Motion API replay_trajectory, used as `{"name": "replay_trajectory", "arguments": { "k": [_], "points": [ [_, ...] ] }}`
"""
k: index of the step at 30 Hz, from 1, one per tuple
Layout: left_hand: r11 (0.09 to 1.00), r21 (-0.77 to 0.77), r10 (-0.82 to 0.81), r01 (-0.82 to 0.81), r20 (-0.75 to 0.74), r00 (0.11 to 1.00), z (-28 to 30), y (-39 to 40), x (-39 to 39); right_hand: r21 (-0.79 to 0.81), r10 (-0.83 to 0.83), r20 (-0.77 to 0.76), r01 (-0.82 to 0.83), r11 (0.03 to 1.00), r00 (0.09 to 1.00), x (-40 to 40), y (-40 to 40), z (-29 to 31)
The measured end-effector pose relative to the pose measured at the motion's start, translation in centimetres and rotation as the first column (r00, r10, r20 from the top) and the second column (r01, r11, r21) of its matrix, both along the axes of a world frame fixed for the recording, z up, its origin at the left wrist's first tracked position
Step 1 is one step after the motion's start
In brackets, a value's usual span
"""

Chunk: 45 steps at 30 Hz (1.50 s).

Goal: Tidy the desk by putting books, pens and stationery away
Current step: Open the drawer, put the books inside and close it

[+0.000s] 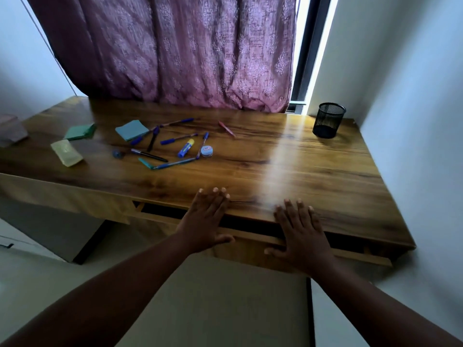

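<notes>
Several blue pens lie scattered at the left middle of the wooden desk, with a black pen, a teal marker, a glue stick, a small round blue tin and a red pen. Blue, green and yellow sticky-note pads lie further left. A black mesh pen cup stands at the back right corner. My left hand and my right hand are flat, fingers straight, over the desk's front edge and the slightly open drawer.
A purple curtain hangs behind the desk. White walls close in on the right. A pinkish object sits at the desk's far left. A grey cabinet stands under the left side. Pale floor lies below.
</notes>
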<state>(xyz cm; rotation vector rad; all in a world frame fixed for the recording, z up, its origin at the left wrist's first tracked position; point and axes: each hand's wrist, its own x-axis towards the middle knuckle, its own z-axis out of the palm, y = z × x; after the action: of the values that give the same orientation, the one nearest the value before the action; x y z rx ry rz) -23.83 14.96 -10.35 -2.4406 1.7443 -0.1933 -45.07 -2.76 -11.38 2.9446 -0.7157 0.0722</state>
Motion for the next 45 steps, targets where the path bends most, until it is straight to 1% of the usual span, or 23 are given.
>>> {"name": "replay_trajectory", "arguments": {
  "k": [2, 3, 7, 9, 17, 23, 32, 35, 38, 39, 41, 43, 45],
  "points": [
    [0.999, 0.030, 0.036, -0.035, -0.059, 0.998, -0.3, -1.0, 0.1, 0.007, -0.019, -0.006, 0.019, 1.000, 1.000, 0.7, -0.4, -0.2],
    [0.999, 0.015, 0.053, -0.052, -0.084, 0.995, -0.6, -1.3, 0.1, 0.014, -0.028, 0.000, 0.028, 1.000, 1.000, 1.0, -0.4, -0.4],
    [0.993, -0.108, 0.056, -0.056, -0.003, 0.998, -2.0, -1.3, -0.2, -0.002, -0.043, 0.067, 0.043, 0.999, 0.997, 1.4, -0.2, -1.2],
    [0.983, -0.178, 0.056, -0.053, 0.013, 0.998, -2.4, -1.5, -0.2, -0.019, -0.040, 0.092, 0.042, 0.999, 0.995, 1.4, -0.3, -1.5],
    [0.954, -0.296, 0.043, -0.033, 0.027, 0.999, -2.8, -1.7, -0.1, -0.092, -0.043, 0.133, 0.056, 0.994, 0.990, 1.6, -0.4, -2.1],
    [0.940, -0.342, 0.013, 0.000, 0.035, 0.999, -2.9, -1.4, 0.3, -0.148, -0.027, 0.154, 0.050, 0.988, 0.988, 1.6, -0.5, -2.2],
    [0.947, -0.321, 0.029, -0.037, -0.029, 0.999, -2.4, -1.7, 0.2, -0.149, -0.024, 0.153, 0.047, 0.988, 0.988, 1.7, -0.6, -1.9],
    [0.961, -0.264, 0.071, -0.086, -0.064, 0.995, -1.7, -1.9, -0.1, -0.129, -0.033, 0.107, 0.047, 0.990, 0.994, 1.6, -0.4, -1.6],
    [0.978, -0.170, 0.094, -0.118, -0.141, 0.985, -0.8, -2.3, -0.7, -0.052, -0.063, 0.038, 0.065, 0.997, 0.997, 1.7, -0.1, -0.9],
    [0.985, -0.132, 0.094, -0.114, -0.151, 0.984, -0.4, -2.2, -0.6, -0.023, -0.065, 0.022, 0.065, 0.998, 0.998, 1.7, -0.1, -0.5],
    [0.996, -0.071, 0.037, -0.047, -0.133, 0.990, 0.5, -1.6, -0.1, 0.018, -0.070, 0.001, 0.070, 0.997, 0.998, 1.9, -0.1, 0.0],
    [0.999, -0.008, -0.034, 0.034, -0.105, 0.994, 1.7, -0.3, 1.0, 0.041, -0.092, -0.011, 0.093, 0.995, 0.996, 2.3, 0.2, 0.9],
    [0.996, 0.043, -0.070, 0.073, -0.083, 0.994, 2.5, 1.5, 2.7, 0.049, -0.132, 0.003, 0.131, 0.990, 0.991, 3.2, 0.8, 2.2]
  ]
}}
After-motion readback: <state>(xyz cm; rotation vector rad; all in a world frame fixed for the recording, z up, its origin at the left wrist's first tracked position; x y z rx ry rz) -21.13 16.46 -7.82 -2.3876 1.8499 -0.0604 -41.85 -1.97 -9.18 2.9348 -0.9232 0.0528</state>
